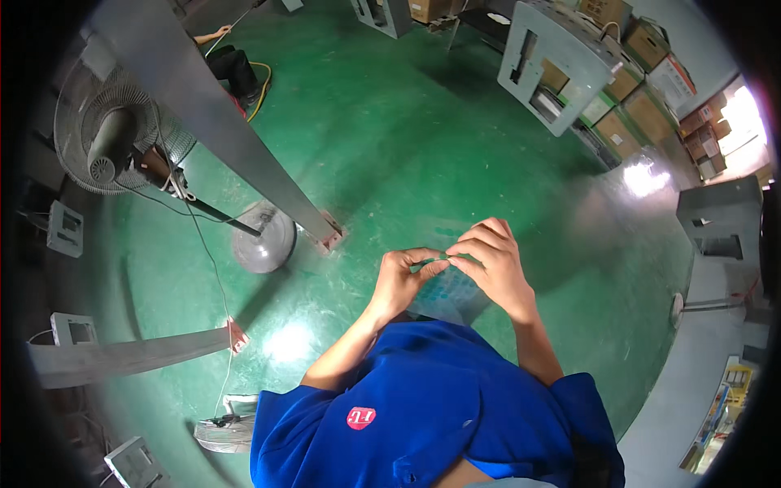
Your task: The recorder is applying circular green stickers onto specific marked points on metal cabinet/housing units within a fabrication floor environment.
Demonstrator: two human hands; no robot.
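My left hand (400, 278) and my right hand (496, 262) meet in front of my body, fingertips nearly touching. Each is closed in a pinch between thumb and fingers. Something very small sits between the fingertips; its kind is too small to tell. Under the hands shows a translucent plastic sheet (457, 307) with rows of round blue-green spots, partly covered by my hands and my blue shirt (423, 390). Whether the sheet lies on my lap or on something else, I cannot tell.
To the left stands a grey pedestal fan (114, 146) with a round base (264, 237), near a slanting metal post (211, 122). A cable crosses the green floor (366, 146). Far left, another person's leg (236, 75) shows. Cardboard boxes (622, 130) and a grey metal housing (557, 61) are far right.
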